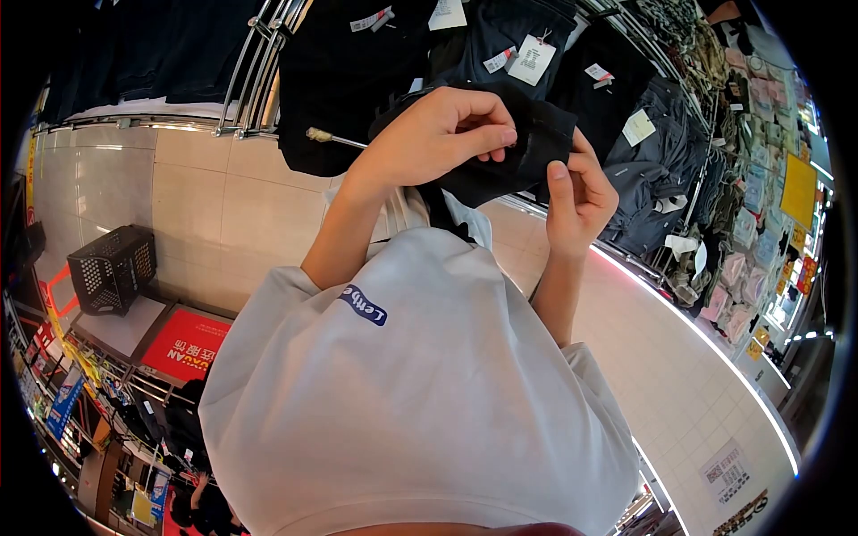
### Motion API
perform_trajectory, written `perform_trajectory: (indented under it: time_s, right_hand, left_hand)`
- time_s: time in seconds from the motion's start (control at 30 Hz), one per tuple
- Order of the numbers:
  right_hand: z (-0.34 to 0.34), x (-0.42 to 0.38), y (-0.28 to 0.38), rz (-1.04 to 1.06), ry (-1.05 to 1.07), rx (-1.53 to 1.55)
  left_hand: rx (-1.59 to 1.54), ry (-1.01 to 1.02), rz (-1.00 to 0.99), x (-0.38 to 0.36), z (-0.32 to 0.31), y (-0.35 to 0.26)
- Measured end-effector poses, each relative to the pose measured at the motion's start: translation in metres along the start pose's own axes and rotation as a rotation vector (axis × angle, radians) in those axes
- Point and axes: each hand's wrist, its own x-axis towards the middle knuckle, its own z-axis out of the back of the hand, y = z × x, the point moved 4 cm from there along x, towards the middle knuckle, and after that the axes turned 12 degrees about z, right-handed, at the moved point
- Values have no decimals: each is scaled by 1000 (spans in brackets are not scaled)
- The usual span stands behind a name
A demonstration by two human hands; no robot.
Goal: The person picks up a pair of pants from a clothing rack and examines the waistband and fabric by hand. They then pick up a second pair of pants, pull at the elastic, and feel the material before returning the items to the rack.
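- The black garment point(527, 147) is up in front of your chest, off the rack point(259, 71)
- Your left hand point(438, 134) pinches its top edge; your right hand point(579, 192) grips its side
- Judging by this, it is gathered but not yet folded or hung

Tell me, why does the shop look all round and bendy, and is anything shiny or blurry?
Head view: a fisheye lens bends the floor and the clothes rail into curves, with black corners around the picture; bright glare runs along the floor edge at right; the left hand and right hand on the black garment look sharp, while the far shelves blur.
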Motion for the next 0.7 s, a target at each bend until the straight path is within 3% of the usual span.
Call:
perform_trajectory:
  time_s: [0.4, 0.7]
  right_hand:
    - [2, 0, -1, 0, -5, -3]
    - [1, -1, -3, 17, -7, 33]
  left_hand:
    - [65, 46, 19, -4, 3, -4]
    - [-61, -35, -24, -1, 8, 4]
